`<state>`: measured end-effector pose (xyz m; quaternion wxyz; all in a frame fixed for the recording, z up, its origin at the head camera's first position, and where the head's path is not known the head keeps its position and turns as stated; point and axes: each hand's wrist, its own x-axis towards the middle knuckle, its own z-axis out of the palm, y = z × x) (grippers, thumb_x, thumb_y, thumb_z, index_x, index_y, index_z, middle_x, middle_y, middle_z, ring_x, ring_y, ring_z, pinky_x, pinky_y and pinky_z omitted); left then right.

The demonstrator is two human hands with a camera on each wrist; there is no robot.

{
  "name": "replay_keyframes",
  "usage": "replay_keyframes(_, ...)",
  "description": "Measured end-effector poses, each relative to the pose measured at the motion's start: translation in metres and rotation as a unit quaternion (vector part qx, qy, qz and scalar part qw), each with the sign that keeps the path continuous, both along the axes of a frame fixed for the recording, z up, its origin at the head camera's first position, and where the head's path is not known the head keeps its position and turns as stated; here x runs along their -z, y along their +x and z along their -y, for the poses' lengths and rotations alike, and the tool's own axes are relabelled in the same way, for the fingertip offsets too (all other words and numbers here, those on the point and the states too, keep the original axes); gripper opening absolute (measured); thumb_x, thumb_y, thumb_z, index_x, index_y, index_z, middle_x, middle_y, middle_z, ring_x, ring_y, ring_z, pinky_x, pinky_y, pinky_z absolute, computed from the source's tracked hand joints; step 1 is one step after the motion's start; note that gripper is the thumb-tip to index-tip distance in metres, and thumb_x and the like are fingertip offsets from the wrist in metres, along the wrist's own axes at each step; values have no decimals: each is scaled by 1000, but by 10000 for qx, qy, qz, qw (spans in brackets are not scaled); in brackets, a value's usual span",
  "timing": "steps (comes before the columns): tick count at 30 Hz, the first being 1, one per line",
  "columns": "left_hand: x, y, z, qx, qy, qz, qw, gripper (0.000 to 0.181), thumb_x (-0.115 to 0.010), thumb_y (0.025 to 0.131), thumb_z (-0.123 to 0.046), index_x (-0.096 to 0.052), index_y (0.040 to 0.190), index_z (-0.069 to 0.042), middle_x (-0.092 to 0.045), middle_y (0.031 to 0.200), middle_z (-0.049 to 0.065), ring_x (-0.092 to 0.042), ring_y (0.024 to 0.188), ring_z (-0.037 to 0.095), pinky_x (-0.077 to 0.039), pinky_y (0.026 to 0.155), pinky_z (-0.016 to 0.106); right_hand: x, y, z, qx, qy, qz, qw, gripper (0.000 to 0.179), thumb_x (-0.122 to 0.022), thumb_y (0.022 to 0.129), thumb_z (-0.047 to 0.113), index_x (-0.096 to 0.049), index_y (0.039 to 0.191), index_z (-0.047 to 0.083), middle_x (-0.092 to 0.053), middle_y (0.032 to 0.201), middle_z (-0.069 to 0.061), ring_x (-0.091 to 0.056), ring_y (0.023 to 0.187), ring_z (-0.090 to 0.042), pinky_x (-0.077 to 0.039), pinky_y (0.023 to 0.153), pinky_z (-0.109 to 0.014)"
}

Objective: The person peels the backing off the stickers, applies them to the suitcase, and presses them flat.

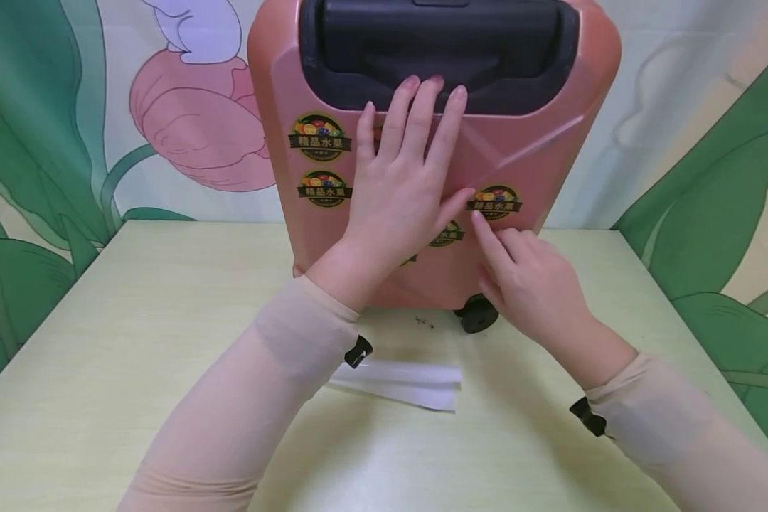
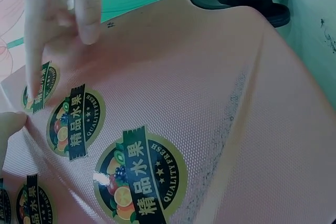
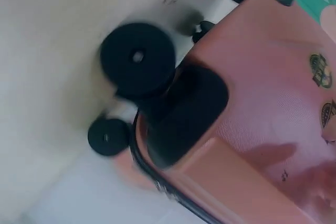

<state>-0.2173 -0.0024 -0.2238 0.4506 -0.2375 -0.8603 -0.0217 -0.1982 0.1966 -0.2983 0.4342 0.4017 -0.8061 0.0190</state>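
A pink suitcase (image 1: 518, 153) stands upright, with several round fruit stickers on its front. My left hand (image 1: 400, 174) lies spread across the shell, its fingertips at the lower edge of the black handle recess (image 1: 441, 43). It covers parts of some stickers. The right hand (image 1: 531, 281) extends its index finger to the lower left edge of a sticker (image 1: 500, 205), its other fingers bent. In the left wrist view, that fingertip overlaps the farthest sticker (image 2: 48, 85), near my left thumb (image 2: 9, 124). A larger sticker (image 2: 142, 177) shows closer to the camera.
A folded white paper strip (image 1: 416, 387) lies on the pale table (image 1: 134, 341) before the suitcase. One black wheel (image 1: 476, 313) sits at the suitcase's lower right. Behind hangs a printed curtain (image 1: 192, 142) with leaves and a pink flower.
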Motion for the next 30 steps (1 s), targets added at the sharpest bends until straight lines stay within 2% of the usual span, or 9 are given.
replay_keyframes(2, 0, 0, -1, 17, 22, -28, 10000, 78, -47, 88, -55, -25, 147, -9, -24, 148, 15, -11, 139, 29, 2, 109, 51, 0, -1, 1, -75, 103, -240, 9996, 54, -61, 82, 7, -48, 134, 1, -57, 110, -19, -55, 89, -36, -45, 69, -45)
replay_keyframes(4, 0, 0, -1, 11, 27, -39, 10000, 76, -46, 89, -54, -25, 147, -9, -25, 148, 15, -12, 138, 29, 1, 109, 51, -1, -1, 1, -64, 421, -430, 9982, 44, -52, 92, 13, -48, 134, 2, -47, 134, -17, -49, 114, -36, -41, 86, -52)
replay_keyframes(6, 0, -1, 0, -8, 30, -50, 10000, 74, -45, 90, -52, -25, 147, -9, -26, 148, 15, -12, 138, 29, 1, 109, 50, -1, -3, 2, 43, 774, -460, 9959, 43, -36, 100, 23, -45, 136, 2, -36, 146, -13, -38, 128, -32, -32, 98, -54)
replay_keyframes(8, 0, -1, 1, -22, 31, -51, 10000, 73, -44, 90, -52, -25, 147, -9, -26, 148, 15, -12, 138, 29, 1, 109, 50, -1, -5, 2, 254, 1052, -365, 9935, 51, -25, 103, 33, -41, 139, 1, -25, 151, -10, -27, 136, -29, -21, 105, -55)
replay_keyframes(10, 0, -1, 1, 4, 55, -68, 10000, 72, -45, 90, -51, -26, 146, -9, -26, 148, 15, -12, 138, 29, 1, 109, 50, 0, -7, 2, 448, 1184, -212, 9917, 58, -17, 102, 39, -37, 142, 1, -19, 153, -9, -21, 138, -28, -14, 108, -55)
replay_keyframes(13, 1, -2, 1, 93, 88, -115, 9999, 72, -45, 90, -51, -27, 146, -9, -26, 148, 15, -13, 138, 29, 1, 109, 50, 1, -10, 0, 632, 1191, -64, 9908, 62, -15, 101, 44, -33, 143, 1, -14, 154, -8, -18, 139, -27, -10, 108, -55)
replay_keyframes(21, 1, -4, 2, 204, 136, -335, 9991, 70, -46, 90, -52, -31, 144, -9, -30, 146, 14, -17, 137, 28, -1, 109, 50, 6, -11, -12, 641, 883, -147, 9939, 61, -21, 101, 45, -34, 143, 1, -21, 153, -8, -22, 138, -25, -13, 108, -56)
replay_keyframes(25, 2, -5, 2, 193, 132, -350, 9991, 70, -45, 90, -52, -32, 144, -9, -30, 146, 14, -18, 137, 28, -1, 109, 50, 7, -11, -18, 738, 928, -27, 9929, 62, -19, 101, 45, -33, 143, 2, -17, 154, -6, -20, 139, -24, -11, 108, -55)
replay_keyframes(30, 2, -5, 2, 160, 105, -343, 9992, 76, -48, 87, -57, -31, 144, -10, -29, 146, 14, -17, 137, 29, 1, 110, 49, 11, -12, -26, 791, 791, -213, 9935, 62, -19, 101, 45, -35, 142, 2, -19, 153, -6, -21, 139, -23, -12, 108, -54)
